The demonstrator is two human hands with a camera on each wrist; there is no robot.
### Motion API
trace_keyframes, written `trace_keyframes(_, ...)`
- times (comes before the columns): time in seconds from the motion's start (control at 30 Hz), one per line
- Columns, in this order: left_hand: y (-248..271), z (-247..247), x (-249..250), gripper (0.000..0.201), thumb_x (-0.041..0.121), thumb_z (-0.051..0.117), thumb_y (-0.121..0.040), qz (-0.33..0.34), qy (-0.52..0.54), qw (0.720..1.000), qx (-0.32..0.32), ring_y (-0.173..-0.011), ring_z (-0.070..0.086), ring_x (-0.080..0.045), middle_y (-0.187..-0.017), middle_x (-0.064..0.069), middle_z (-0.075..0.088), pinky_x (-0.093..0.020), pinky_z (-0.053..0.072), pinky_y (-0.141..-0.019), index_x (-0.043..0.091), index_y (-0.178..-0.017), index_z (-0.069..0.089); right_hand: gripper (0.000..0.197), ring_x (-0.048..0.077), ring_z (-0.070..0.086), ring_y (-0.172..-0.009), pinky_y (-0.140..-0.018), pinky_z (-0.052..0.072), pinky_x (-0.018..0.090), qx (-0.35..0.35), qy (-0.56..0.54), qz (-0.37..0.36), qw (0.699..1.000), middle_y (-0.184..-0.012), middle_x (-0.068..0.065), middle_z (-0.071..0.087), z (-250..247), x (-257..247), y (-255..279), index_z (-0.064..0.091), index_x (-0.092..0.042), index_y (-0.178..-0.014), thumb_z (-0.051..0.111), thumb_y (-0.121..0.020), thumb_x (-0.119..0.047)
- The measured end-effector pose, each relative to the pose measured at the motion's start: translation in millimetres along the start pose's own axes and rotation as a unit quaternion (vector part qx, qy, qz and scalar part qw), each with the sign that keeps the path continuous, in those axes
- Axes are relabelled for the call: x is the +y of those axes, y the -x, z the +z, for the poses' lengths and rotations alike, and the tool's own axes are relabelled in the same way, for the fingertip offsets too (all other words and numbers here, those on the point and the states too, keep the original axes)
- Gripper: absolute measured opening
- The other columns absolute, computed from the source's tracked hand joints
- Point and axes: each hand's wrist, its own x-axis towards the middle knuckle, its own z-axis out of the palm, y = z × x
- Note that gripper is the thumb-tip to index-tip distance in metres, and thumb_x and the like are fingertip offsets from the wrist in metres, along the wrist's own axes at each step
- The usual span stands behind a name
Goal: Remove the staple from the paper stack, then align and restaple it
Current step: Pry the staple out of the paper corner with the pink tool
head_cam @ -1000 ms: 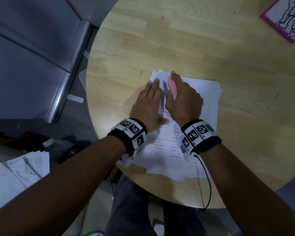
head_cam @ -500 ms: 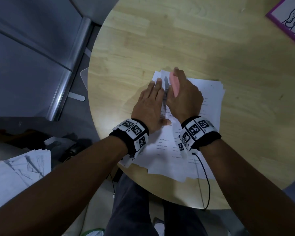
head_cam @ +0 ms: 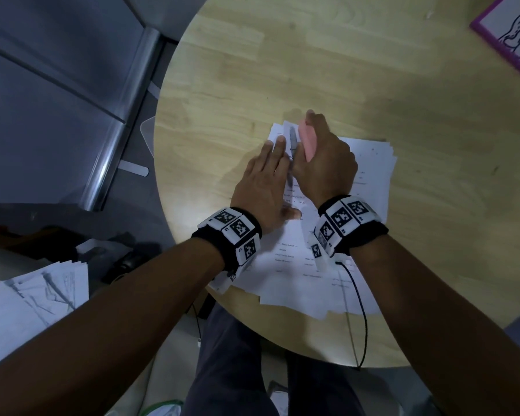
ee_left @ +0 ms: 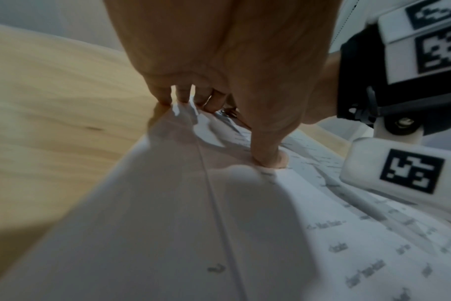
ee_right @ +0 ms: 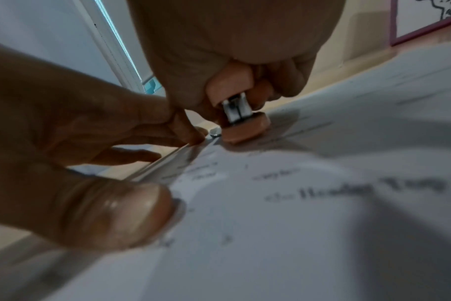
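A loosely fanned white paper stack lies on the round wooden table. My left hand lies flat on its left part, with the fingers straight and the thumb pressing the sheet. My right hand grips a pink stapler at the stack's far left corner. In the right wrist view the stapler shows its metal core, and its base rests on the top sheet. The left hand's fingers touch the paper just beside it. Any staple in the corner is hidden.
A purple-framed picture lies at the table's far right. A second pile of papers sits low on the left, off the table. A metal rail runs along the left. A black cable hangs from my right wrist.
My right hand has slid the stapler slightly toward the stack's far edge. The left hand has stayed flat on the paper.
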Motion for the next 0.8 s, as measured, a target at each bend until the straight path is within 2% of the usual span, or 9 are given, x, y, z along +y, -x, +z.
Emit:
trace_keyframes(0.07,0.3,1.0,-1.0,0.113,0.063,0.072,-0.072,0.001,-0.001,1.0,-0.005,-0.152,-0.005,-0.028,-0.164,-0.012,-0.005,-0.044,0.009,-0.124,0.005,-0.152,0.018,0.051,0.03,0.065,-0.091,-0.073,0.05,0.038,0.001,0.007,-0.003,1.0,-0.104,0.003,0.069,1.1,-0.5,0.9,0.043,-0.029,-0.142,0.054,-0.092,-0.033)
trace_keyframes(0.23,0.5,4.2,-1.5,0.114,0.065,0.068,-0.074,0.0,-0.015,1.0,-0.012,-0.152,-0.007,-0.027,-0.164,-0.011,-0.008,-0.046,0.01,-0.123,0.005,-0.153,0.012,0.052,0.028,0.065,-0.083,-0.062,0.041,0.032,0.003,0.075,-0.039,0.996,-0.098,0.005,0.066,4.6,1.9,-1.5,0.039,-0.028,-0.146,0.051,-0.095,-0.033)
trace_keyframes(0.37,0.8,1.8,0.7,0.115,0.064,0.068,-0.075,-0.002,-0.017,1.0,-0.021,-0.152,-0.008,-0.027,-0.164,-0.011,-0.009,-0.046,0.009,-0.124,0.005,-0.154,0.01,0.05,0.03,0.066,-0.089,-0.069,0.05,0.038,0.013,0.029,-0.016,0.999,-0.102,0.003,0.068,3.1,-0.1,-1.6,0.043,-0.028,-0.142,0.053,-0.093,-0.033)
trace_keyframes(0.53,1.8,0.4,2.4,0.115,0.064,0.065,-0.077,-0.009,-0.025,0.999,-0.027,-0.152,-0.009,-0.026,-0.164,-0.011,-0.012,-0.045,0.009,-0.123,0.005,-0.155,0.003,0.051,0.03,0.066,-0.094,-0.074,0.051,0.038,0.005,0.011,0.004,1.0,-0.108,0.002,0.068,3.3,-5.1,-3.9,0.04,-0.029,-0.143,0.052,-0.094,-0.034)
trace_keyframes(0.63,7.9,3.1,3.2,0.107,0.064,0.059,-0.082,0.0,-0.036,0.999,-0.021,-0.152,-0.007,-0.028,-0.164,-0.013,-0.01,-0.047,0.009,-0.123,0.007,-0.155,0.004,0.049,0.032,0.065,-0.094,-0.075,0.051,0.04,-0.005,-0.008,0.016,1.0,-0.107,0.004,0.068,1.3,-7.2,-8.4,0.04,-0.029,-0.141,0.05,-0.094,-0.033)
trace_keyframes(0.8,17.4,7.8,4.1,0.091,0.061,0.048,-0.09,-0.003,-0.043,0.999,-0.012,-0.152,-0.001,-0.032,-0.164,-0.016,-0.005,-0.047,0.009,-0.123,0.016,-0.157,0.007,0.047,0.034,0.063,-0.089,-0.069,0.05,0.038,-0.016,-0.027,0.027,0.999,-0.101,0.007,0.067,-6.9,-15.3,-25.4,0.043,-0.027,-0.137,0.053,-0.092,-0.032)
